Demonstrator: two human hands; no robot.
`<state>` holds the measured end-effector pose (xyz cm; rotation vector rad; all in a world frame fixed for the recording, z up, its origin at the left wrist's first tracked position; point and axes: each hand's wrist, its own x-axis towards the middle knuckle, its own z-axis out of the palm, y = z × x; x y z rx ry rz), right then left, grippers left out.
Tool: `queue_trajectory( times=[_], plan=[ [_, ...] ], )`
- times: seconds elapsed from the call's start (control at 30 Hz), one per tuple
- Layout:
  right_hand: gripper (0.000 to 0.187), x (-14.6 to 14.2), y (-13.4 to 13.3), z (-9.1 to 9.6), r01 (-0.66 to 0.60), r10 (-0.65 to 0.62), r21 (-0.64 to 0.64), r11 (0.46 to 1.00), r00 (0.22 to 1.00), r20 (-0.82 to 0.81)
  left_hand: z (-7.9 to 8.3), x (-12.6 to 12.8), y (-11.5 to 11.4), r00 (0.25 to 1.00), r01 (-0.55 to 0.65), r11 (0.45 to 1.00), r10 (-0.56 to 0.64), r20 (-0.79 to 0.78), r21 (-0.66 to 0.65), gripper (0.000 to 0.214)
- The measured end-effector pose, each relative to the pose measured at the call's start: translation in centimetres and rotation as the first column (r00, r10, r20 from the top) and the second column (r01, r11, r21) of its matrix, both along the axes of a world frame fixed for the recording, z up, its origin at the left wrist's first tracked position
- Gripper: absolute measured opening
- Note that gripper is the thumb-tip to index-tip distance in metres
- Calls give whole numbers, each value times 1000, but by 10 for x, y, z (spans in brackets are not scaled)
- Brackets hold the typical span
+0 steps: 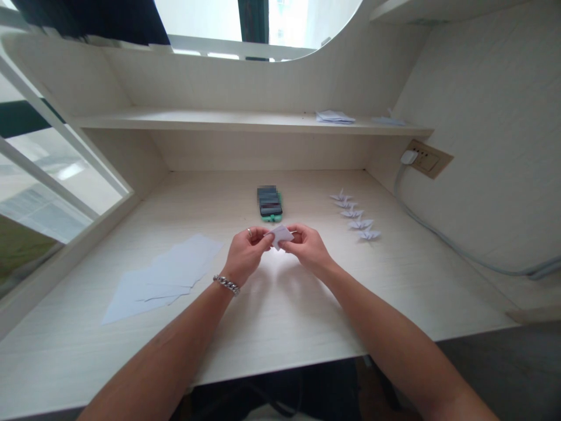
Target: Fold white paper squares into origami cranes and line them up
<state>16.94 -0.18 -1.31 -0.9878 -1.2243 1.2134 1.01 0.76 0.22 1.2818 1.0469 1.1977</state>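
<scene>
Both hands meet above the middle of the desk and share one small folded piece of white paper (281, 235). The left hand (245, 252) pinches the paper's left edge between thumb and fingertips; a ring sits on one finger and a chain bracelet (227, 284) circles the wrist. The right hand (308, 245) pinches the paper's right edge, fingers curled in close. The paper is held just clear of the desk surface (280, 316), tilted, with one corner pointing down between the two hands.

Just behind the hands, a phone (269, 203) in a green case lies flat on the desk; its screen is blurred. To the right of the hands, five folded paper cranes (356, 215) stand in a diagonal row, near one another and apart from the hands. To the left, a loose stack of white paper sheets (164, 275) lies flat and fanned out, close to the left forearm but not touching it.

Above the desk, a shelf (197, 120) runs along the back wall and carries more folded paper (335, 117) toward its right end. On the right wall, a wall socket (427, 158) holds a white plug, and a grey cable (438, 237) runs from it down along the wall. A window frame (56, 158) borders the desk on the left.
</scene>
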Motion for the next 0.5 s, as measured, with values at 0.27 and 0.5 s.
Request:
queue_trajectory(
  times=[0.27,0.5],
  plan=[
    [27,4,1,-1,-1,0,11,1000,998,63,0,-3,1,992,43,999,-43,-115,3,27],
    [29,7,0,4,-11,9,-113,994,1000,-17,7,-10,3,978,121,993,-120,-171,-9,27]
  ],
)
